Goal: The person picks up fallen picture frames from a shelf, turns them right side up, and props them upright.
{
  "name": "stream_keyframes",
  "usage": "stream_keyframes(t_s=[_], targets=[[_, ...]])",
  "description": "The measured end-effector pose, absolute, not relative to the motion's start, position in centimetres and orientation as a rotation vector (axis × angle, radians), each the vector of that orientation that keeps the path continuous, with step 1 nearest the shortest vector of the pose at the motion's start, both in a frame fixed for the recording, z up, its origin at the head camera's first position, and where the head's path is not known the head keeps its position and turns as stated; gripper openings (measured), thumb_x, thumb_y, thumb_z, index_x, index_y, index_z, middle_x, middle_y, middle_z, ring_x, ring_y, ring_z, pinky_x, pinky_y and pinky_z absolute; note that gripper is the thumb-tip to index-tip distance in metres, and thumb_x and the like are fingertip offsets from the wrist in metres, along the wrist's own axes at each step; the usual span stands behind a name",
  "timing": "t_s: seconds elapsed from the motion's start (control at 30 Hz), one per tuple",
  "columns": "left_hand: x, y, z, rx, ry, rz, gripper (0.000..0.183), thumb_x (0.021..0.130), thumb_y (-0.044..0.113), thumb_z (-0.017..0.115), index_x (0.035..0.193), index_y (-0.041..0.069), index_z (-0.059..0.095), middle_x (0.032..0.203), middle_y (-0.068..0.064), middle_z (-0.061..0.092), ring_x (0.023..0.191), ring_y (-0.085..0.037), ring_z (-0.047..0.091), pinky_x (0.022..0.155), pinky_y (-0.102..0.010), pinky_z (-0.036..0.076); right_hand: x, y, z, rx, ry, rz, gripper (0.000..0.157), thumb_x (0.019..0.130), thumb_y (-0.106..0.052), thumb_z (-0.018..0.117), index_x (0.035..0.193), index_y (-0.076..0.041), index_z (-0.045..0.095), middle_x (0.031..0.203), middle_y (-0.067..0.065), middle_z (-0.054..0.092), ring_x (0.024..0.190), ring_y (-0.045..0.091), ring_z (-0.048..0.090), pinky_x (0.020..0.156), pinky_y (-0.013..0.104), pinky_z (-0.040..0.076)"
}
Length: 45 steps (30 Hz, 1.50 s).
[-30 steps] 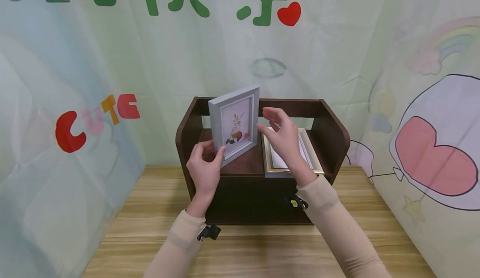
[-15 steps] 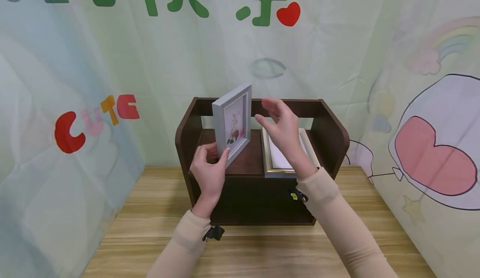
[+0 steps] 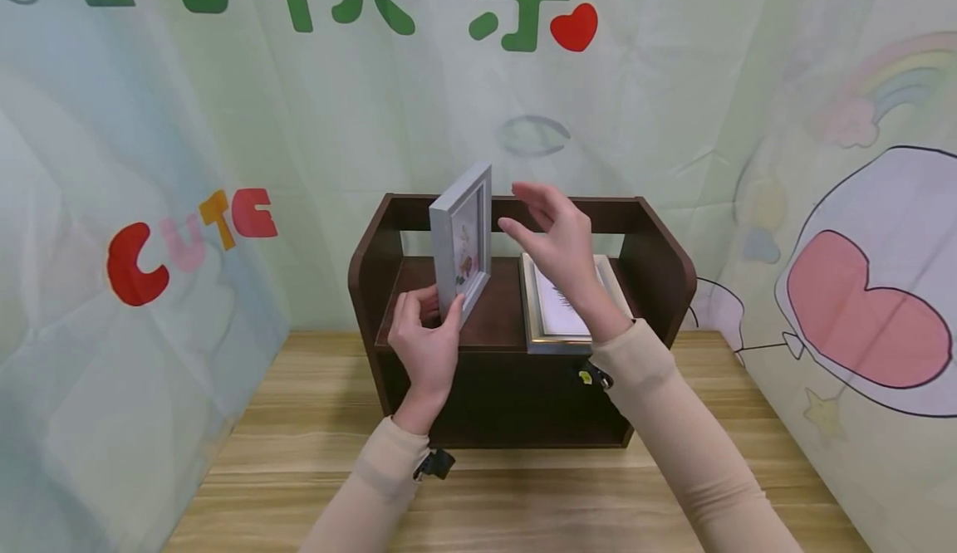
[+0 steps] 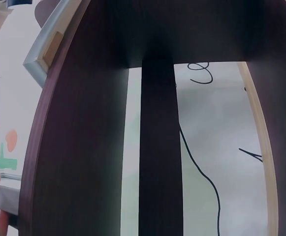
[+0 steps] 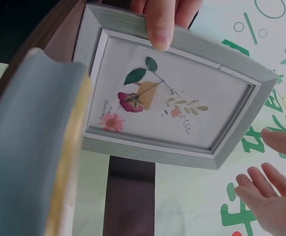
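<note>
A grey picture frame (image 3: 449,250) with a pressed-flower print stands upright on the dark brown shelf's top (image 3: 497,320), turned so its face points right. My left hand (image 3: 426,345) pinches its near lower edge, thumb on the front and fingers behind. In the right wrist view that thumb lies over the rim of the grey frame (image 5: 182,42). My right hand (image 3: 557,242) hovers to the right of it, fingers loosely bent and apart from it, holding nothing. Beneath the right forearm a gold-edged picture frame (image 3: 534,320) lies flat, partly covered by the arm.
The shelf unit has raised side panels (image 3: 665,275) and a back rail (image 3: 613,212). It stands on a wood-grain table (image 3: 523,495). A printed cloth backdrop (image 3: 336,121) hangs behind and at both sides. A black cable (image 4: 202,169) shows beyond the shelf.
The grey frame has turned further edge-on, its far side swinging left and back. My left hand moved slightly right with it. My right hand rose a little and shifted left.
</note>
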<state>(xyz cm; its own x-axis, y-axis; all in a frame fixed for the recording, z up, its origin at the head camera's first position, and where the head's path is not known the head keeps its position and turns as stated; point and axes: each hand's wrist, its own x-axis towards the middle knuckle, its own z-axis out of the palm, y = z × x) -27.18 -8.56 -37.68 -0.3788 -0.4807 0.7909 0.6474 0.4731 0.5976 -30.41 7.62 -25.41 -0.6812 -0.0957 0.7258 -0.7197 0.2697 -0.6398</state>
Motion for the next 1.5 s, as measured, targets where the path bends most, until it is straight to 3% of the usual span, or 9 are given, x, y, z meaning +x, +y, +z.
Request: stream_keyframes(t_s=[0.3, 0.77, 1.1, 1.33, 1.5], targets=[[-27.2, -8.3, -37.7, -0.147, -1.53, -1.194, 0.024, 0.07, 0.011, 0.084, 0.087, 0.003, 0.069, 0.082, -0.011, 0.062, 0.072, -0.017, 0.062, 0.061, -0.033, 0.054, -28.3, 6.6, -22.1, 0.883, -2.062, 1.434, 0.048, 0.082, -0.003, 0.072, 0.125, 0.007, 0.054, 0.129, 0.02, 0.057, 0.125, 0.026, 0.053, 0.106, 0.033, 0.041], [-27.2, -8.3, -37.9, -0.18, -1.549, -1.19, 0.027, 0.07, 0.014, 0.083, 0.09, 0.003, 0.068, 0.084, -0.011, 0.061, 0.073, -0.017, 0.062, 0.064, -0.031, 0.055, -28.4, 5.6, -21.4, 1.172, -2.145, 1.258, 0.052, 0.081, -0.007, 0.074, 0.128, 0.004, 0.054, 0.133, 0.018, 0.055, 0.131, 0.025, 0.047, 0.109, 0.027, 0.037], [-26.7, -8.9, -38.2, -0.346, -1.629, -1.227, 0.031, 0.073, 0.015, 0.082, 0.102, 0.007, 0.071, 0.088, -0.007, 0.065, 0.077, -0.015, 0.063, 0.068, -0.028, 0.054, -29.2, 5.9, -21.7, 1.22, -2.161, 1.309, 0.052, 0.08, -0.006, 0.075, 0.127, 0.003, 0.056, 0.137, 0.018, 0.053, 0.133, 0.025, 0.044, 0.111, 0.033, 0.036], [-26.0, -9.5, -37.7, -0.457, -1.701, -1.307, 0.038, 0.07, 0.004, 0.082, 0.105, 0.0, 0.069, 0.094, -0.015, 0.067, 0.083, -0.027, 0.061, 0.075, -0.028, 0.052, -29.9, 6.2, -21.8, 1.276, -2.131, 1.436, 0.05, 0.08, -0.002, 0.073, 0.126, 0.006, 0.056, 0.135, 0.019, 0.053, 0.133, 0.024, 0.044, 0.112, 0.035, 0.034], [-24.6, -9.9, -36.0, -0.522, -1.755, -1.336, 0.038, 0.07, -0.003, 0.08, 0.106, -0.005, 0.068, 0.097, -0.02, 0.068, 0.086, -0.033, 0.057, 0.077, -0.031, 0.05, -30.2, 6.3, -21.9, 1.287, -2.129, 1.45, 0.05, 0.08, -0.003, 0.074, 0.126, 0.005, 0.056, 0.135, 0.018, 0.054, 0.133, 0.022, 0.045, 0.111, 0.029, 0.034]])
